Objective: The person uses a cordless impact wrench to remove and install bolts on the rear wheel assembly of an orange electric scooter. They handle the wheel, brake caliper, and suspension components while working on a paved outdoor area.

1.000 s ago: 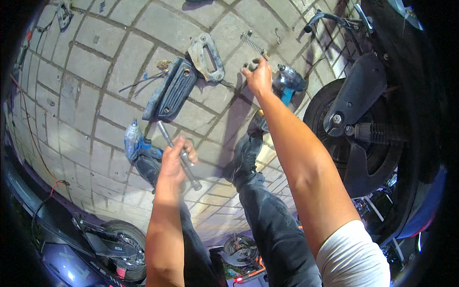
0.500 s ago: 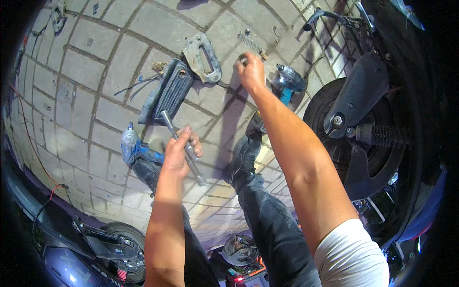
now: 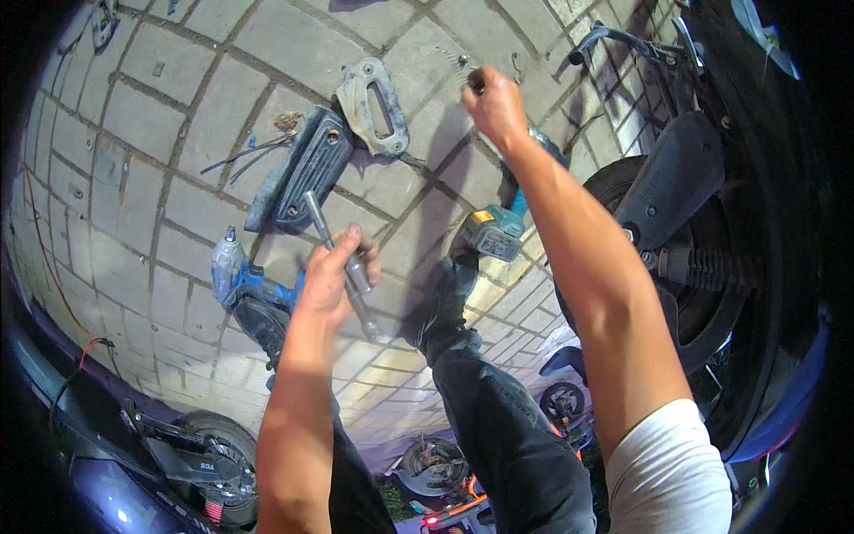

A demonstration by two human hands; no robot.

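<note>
My left hand (image 3: 331, 283) is closed around a long metal socket wrench (image 3: 320, 216), tilted with its upper end near a black ribbed cover (image 3: 307, 173) on the paving. Further off, my right hand (image 3: 498, 109) has its fingers curled in over a coil spring (image 3: 450, 59) and small metal bits on the ground. Whatever those fingers hold, if anything, is hidden. A worn grey slotted bracket (image 3: 356, 98) lies against the ribbed cover. Below my right forearm rests a teal cordless power tool (image 3: 495, 235), partly covered by the arm.
Beside my left shoe lies a blue cordless power tool (image 3: 233, 269). A vehicle's rear wheel (image 3: 605, 182) and shock absorber (image 3: 707, 270) stand close on the right. Another wheel (image 3: 218, 436) is at lower left. Thin black strips (image 3: 245, 158) lie left of the cover.
My right hand has moved away and to the right, now covering part of the spring. The left hand still grips the socket wrench, shifted slightly. More of the teal tool's battery end shows.
</note>
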